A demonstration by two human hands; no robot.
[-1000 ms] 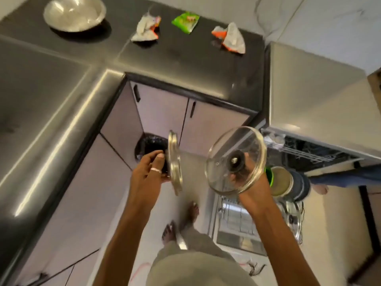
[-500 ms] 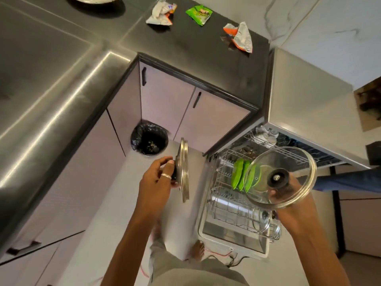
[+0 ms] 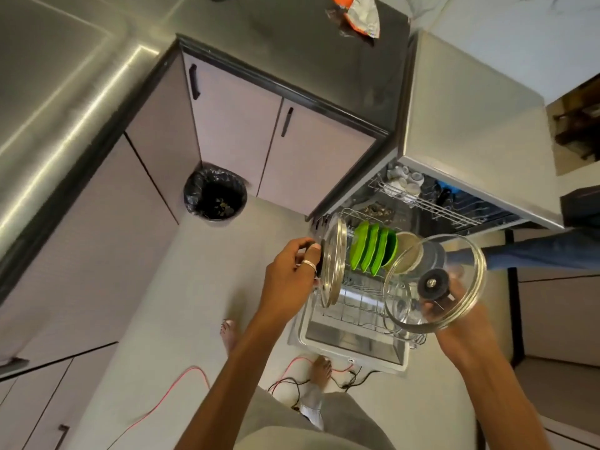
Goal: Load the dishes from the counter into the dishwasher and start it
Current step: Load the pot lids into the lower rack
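Lids reached the rack (image 3: 357, 306) at 1 o'clock; left grip (image 3: 285, 277) clamps left lid (image 3: 332, 261), right grip (image 3: 461, 323) right lid (image 3: 433, 284). Plates (image 3: 373, 251) loaded already.

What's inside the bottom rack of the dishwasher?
Green plates stand on edge in the lower rack, with a beige plate beside them. The front wires look bare, but the edge-on lid in the left hand and the glass lid in the right hand hide parts.

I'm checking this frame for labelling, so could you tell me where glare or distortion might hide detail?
Head view: wide-angle bending curves the counter, which carries bright glare streaks; the glass lid in the right hand reflects light along its rim, with a plate showing through; little motion blur shows.
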